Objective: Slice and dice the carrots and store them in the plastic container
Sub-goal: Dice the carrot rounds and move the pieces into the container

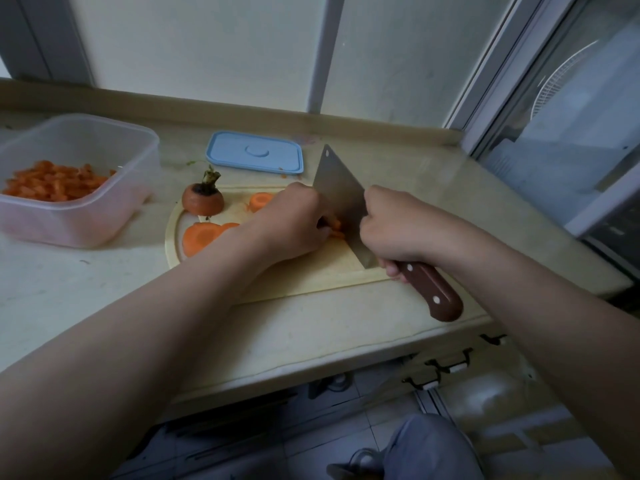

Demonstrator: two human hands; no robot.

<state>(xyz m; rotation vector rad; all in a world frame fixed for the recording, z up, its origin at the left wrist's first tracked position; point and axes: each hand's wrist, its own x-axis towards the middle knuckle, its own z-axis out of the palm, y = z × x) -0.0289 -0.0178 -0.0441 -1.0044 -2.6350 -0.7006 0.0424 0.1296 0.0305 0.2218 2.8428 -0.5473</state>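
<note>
— at centre frame, which step is this?
— dicing. the right hand [391,226] grips the cleaver [341,199] by its handle, blade down on the cutting board [311,275]. the left hand [294,223] curls round a carrot piece [336,231], mostly hidden, perhaps strips.
— and the rest?
— carrot slices [201,237] wait at the board's left; diced carrot [52,183] sits in the plastic container [104,216], upper left. next calls for short, even chops, knuckles kept clear.

I can read no words, numbers or brand marks here (my cleaver blade [337,188] looks bare, the blue lid [254,152] shows only a ring).
</note>
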